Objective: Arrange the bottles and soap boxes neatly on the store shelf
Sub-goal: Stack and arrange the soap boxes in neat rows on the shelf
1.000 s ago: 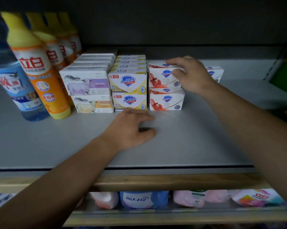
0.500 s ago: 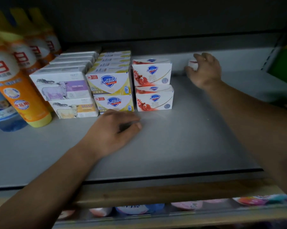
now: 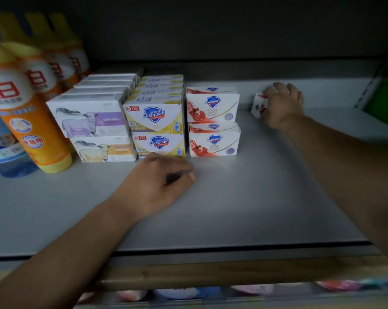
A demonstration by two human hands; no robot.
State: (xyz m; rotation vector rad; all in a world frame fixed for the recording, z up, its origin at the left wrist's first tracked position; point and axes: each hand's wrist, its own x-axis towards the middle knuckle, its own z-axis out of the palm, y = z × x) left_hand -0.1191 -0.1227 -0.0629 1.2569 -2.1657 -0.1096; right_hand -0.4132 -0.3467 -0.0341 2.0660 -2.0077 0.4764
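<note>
My right hand (image 3: 282, 105) grips a loose red-and-white soap box (image 3: 258, 105) far back on the right of the grey shelf (image 3: 244, 197). Two more red-and-white Safeguard boxes (image 3: 213, 121) stand stacked in the middle. Left of them sit stacked yellow Safeguard boxes (image 3: 155, 128) and sheep-print soap boxes (image 3: 92, 128), each in rows running back. Orange-and-yellow bottles (image 3: 32, 121) line the far left beside a blue bottle (image 3: 3, 148). My left hand (image 3: 159, 184) rests on the shelf before the yellow boxes, fingers loosely curled, holding nothing.
The shelf's wooden front edge (image 3: 211, 270) runs across the bottom, with pastel packages (image 3: 251, 288) on the level below. A green object (image 3: 385, 103) stands at the far right. The dark back wall closes the shelf behind the boxes.
My right hand left the top red box of the stack, reached back and to the right, and closed on the loose red box. My left hand stayed on the shelf.
</note>
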